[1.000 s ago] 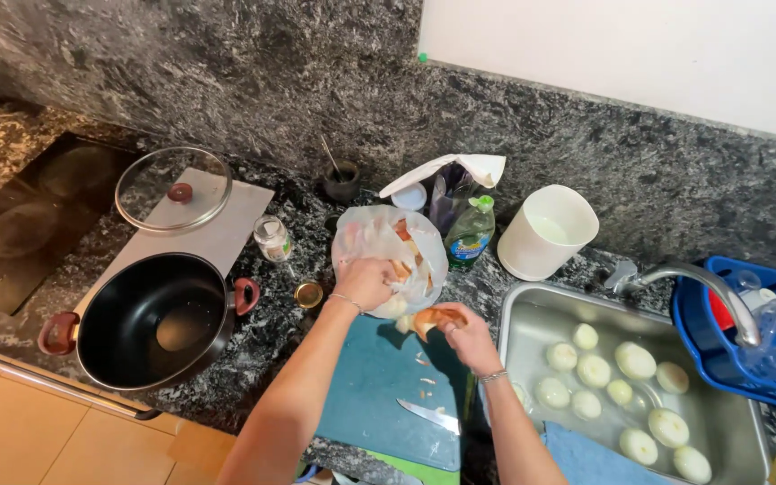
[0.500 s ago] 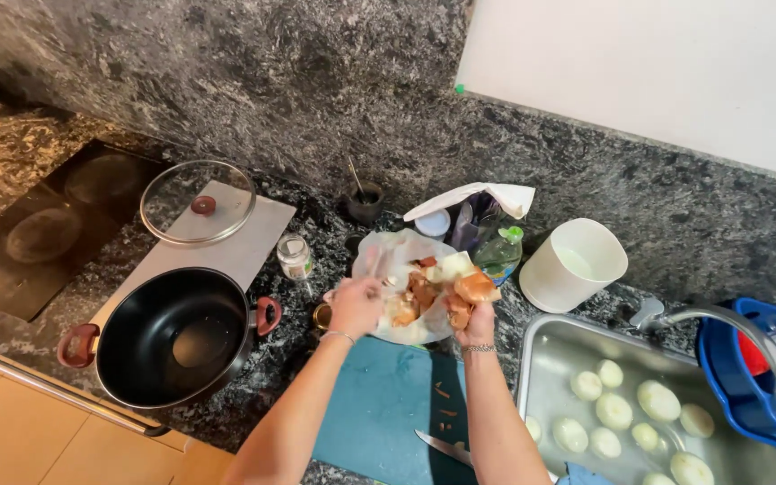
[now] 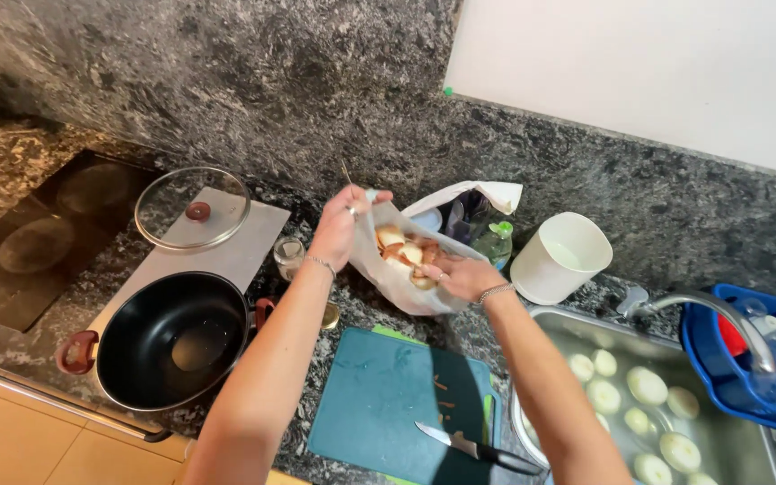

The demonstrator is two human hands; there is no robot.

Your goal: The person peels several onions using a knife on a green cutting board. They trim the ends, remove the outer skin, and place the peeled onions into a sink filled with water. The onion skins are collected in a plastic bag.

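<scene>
So the thin plastic bag (image 3: 401, 278) is now being held up off the counter, just behind the teal cutting board (image 3: 388, 404), where a second ago it was sitting lower and the right hand was only bringing peels toward it. The left hand (image 3: 341, 224) is pinching the bag's rim and lifting it open. The right hand (image 3: 460, 277) is sitting at the bag's mouth, fingers loosely curled right against the onion scraps (image 3: 404, 253); I can't tell if it's gripping any or letting go. Looks to me like the peels are going into the bag.

On the board, a few brown skin bits and a black-handled knife (image 3: 478, 447) are lying near its right edge. Behind the board, past the bag, a white paper bag (image 3: 478, 199) is standing open, with a green-capped bottle (image 3: 496, 242) and a white tub (image 3: 560, 256) to its right. Right of the board, peeled onions (image 3: 647, 386) are sitting in the sink (image 3: 738, 449).
</scene>
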